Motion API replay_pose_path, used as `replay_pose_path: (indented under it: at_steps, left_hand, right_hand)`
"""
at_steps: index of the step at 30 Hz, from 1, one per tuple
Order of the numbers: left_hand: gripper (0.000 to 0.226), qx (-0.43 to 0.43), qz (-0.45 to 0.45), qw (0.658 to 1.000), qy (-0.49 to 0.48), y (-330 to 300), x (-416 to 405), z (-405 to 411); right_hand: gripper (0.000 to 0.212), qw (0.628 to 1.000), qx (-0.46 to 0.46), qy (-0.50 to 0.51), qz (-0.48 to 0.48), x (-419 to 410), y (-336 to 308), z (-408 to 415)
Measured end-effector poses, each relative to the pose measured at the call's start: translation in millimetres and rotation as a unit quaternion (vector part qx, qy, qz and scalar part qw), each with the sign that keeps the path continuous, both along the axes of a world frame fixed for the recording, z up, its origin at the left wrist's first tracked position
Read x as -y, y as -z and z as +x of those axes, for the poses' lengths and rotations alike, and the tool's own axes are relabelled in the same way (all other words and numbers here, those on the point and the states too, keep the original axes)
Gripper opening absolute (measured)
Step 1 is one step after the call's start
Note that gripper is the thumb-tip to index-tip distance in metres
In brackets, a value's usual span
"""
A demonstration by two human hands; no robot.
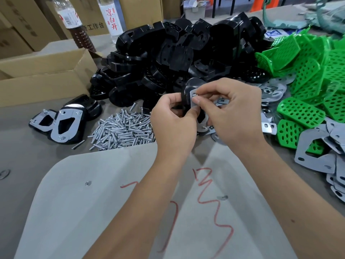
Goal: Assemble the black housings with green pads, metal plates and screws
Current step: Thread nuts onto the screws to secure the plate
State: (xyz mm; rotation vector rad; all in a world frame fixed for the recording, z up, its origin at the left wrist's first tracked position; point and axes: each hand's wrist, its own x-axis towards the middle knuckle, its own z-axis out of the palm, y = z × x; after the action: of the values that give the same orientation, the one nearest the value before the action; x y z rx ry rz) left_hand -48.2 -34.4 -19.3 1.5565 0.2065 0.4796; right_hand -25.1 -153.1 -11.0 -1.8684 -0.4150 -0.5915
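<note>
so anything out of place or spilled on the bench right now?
One stray screw lies apart from the screw pile, just left of it beside the finished housings. Metal plates and green pads lie jumbled and overlapping at the right. Nothing looks damaged.

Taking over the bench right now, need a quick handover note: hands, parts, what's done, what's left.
Left hand: grips a black housing held up above the table.
Right hand: fingertips pinch at the top of the metal plate laid on that housing; whether a screw is in the grip cannot be seen.
Stock: housing pile behind, screw pile left of the hands, green pads and loose plates to the right.
Done: two finished units with plates and screws lie at left.
Left: finish screwing this one, then work through the piles.
</note>
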Motion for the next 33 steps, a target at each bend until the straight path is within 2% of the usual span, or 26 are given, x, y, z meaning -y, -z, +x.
replay_pose_path:
  at_steps: [6,12,23,28,33]
  left_hand:
    - [0.022,0.0,0.008,1.0,0.008,-2,1,-3]
    - [0.025,-0.002,0.018,1.0,0.01,-3,0,-3]
    - [0.027,-0.001,0.038,0.999,0.034,-8,-5,-4]
    - [0.023,0.027,0.115,0.993,-0.017,-10,-3,-8]
    - [0.02,0.073,0.165,0.981,-0.064,-11,1,-14]
  right_hand:
    - [0.003,0.984,0.131,0.015,-0.124,7,-5,1]
    - [0.005,0.973,0.175,-0.009,-0.153,11,-6,6]
    - [0.008,0.982,0.132,-0.061,-0.119,18,-11,6]
    - [0.007,0.995,0.07,-0.057,-0.046,14,-7,4]
    - [0.008,0.998,0.055,-0.007,0.017,3,-2,1]
